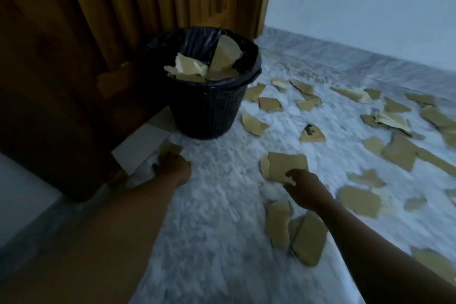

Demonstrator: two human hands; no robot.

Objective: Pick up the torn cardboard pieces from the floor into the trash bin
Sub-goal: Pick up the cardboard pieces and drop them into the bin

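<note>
Motion blurs the whole picture, so small details are hard to make out. The left hand [174, 168] is low at 8 o'clock, its fingertips at a small piece [171, 148] beside the wooden door [61, 57]. Its fingers are hidden behind the back of the hand, so I cannot tell if they hold the piece. The right hand [304, 189], at 4 o'clock, pinches a large piece [286, 164]: the thumb is on top and the other fingers go under it, out of sight. The bin [204, 116], with a black bag, stands at 12 o'clock from the hands and has torn cardboard [222, 59] inside. Many cardboard pieces [399, 153] lie on the pale floor [217, 205] from 1 to 4 o'clock, and some are cut off by the right border. One printed piece [312, 133] carries a dark mark, which is not readable. A white object [138, 150] at the door foot is unclear.
</note>
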